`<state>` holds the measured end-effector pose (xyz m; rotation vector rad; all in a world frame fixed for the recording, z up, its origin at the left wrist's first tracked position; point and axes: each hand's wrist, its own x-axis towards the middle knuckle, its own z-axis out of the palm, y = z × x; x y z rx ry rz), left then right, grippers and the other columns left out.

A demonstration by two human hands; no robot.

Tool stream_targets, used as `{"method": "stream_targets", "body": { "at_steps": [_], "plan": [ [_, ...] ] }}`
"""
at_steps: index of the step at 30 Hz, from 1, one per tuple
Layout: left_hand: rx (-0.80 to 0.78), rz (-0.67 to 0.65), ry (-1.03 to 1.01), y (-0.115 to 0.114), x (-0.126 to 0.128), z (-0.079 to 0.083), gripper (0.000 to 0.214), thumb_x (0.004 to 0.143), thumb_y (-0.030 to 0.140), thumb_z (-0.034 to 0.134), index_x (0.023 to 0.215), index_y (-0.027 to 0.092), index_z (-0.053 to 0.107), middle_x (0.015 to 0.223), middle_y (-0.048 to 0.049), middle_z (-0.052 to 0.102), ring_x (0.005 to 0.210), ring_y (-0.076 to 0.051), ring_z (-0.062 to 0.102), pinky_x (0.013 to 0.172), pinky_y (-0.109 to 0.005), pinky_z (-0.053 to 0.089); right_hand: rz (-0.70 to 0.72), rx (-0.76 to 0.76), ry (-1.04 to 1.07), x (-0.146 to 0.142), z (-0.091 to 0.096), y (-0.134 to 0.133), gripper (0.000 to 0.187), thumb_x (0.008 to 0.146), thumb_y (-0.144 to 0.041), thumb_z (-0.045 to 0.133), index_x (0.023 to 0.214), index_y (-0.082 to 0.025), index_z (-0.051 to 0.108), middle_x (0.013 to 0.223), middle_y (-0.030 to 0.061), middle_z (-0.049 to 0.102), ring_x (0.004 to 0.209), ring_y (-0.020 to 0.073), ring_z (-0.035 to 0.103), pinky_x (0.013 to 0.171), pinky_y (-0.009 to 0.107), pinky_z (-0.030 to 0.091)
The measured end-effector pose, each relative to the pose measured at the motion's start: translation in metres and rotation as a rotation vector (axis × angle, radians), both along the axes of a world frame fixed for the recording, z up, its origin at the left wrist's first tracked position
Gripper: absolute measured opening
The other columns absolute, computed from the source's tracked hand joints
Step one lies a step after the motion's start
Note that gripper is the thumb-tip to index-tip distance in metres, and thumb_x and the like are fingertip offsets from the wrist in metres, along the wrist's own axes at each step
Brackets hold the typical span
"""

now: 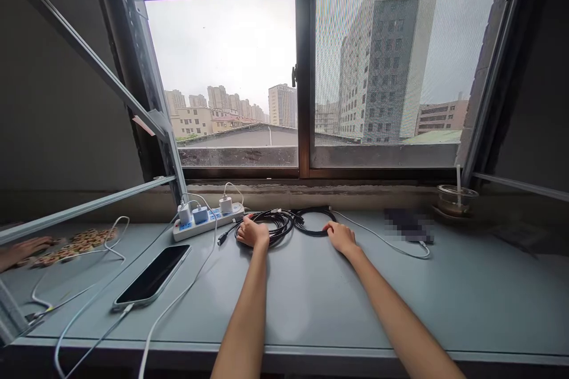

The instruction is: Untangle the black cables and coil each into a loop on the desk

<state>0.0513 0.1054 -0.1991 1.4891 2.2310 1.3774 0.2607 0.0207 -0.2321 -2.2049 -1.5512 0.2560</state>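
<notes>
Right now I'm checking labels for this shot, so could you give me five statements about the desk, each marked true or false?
1. The left hand is at the larger black cable coil. True.
2. The right hand is far from any cable. False: it is at the smaller black cable loop.
3. Three charger adapters sit in the power strip. True.
4. The phone on the left lies screen down. False: its dark screen faces up.
5. A straw stands in the lidded cup on the right. True.
</notes>
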Motion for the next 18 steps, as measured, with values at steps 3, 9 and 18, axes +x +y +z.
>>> {"method": "stream_targets", "body": {
  "at_steps": [3,9,18],
  "plan": [
    [0.065,-0.04,-0.023,-0.003,-0.002,0.005,0.036,0.073,0.006,0.041,0.103,0.02,0.056,0.109,-0.0128,0.062,0.106,-0.029,0.055,0.092,-0.044,0.037,-0.001,0.002,0.003,0.0,0.0,0.0,0.029,0.09,-0.035,0.051,0.112,-0.017,0.058,0.112,0.0076,0.06,0.098,0.0178,0.059,0.086,0.04,0.049],
    [0.276,-0.225,0.004,-0.008,0.009,0.017,0.031,0.076,0.002,0.036,0.097,0.015,0.056,0.104,-0.0123,0.061,0.092,-0.018,0.06,0.086,-0.029,0.043,-0.003,0.015,0.023,0.0,0.0,0.0,0.029,0.09,-0.035,0.051,0.112,-0.017,0.058,0.112,0.0075,0.06,0.097,0.0176,0.059,0.086,0.04,0.049],
    [0.575,-0.669,0.194,-0.041,0.055,0.027,0.022,0.078,0.005,0.046,0.088,0.021,0.057,0.114,-0.0046,0.064,0.112,-0.017,0.054,0.1,-0.03,0.037,-0.044,0.102,0.151,-0.002,-0.002,0.001,0.027,0.09,-0.035,0.051,0.107,-0.016,0.06,0.109,0.007,0.061,0.097,0.0173,0.059,0.086,0.04,0.049]
  ]
}}
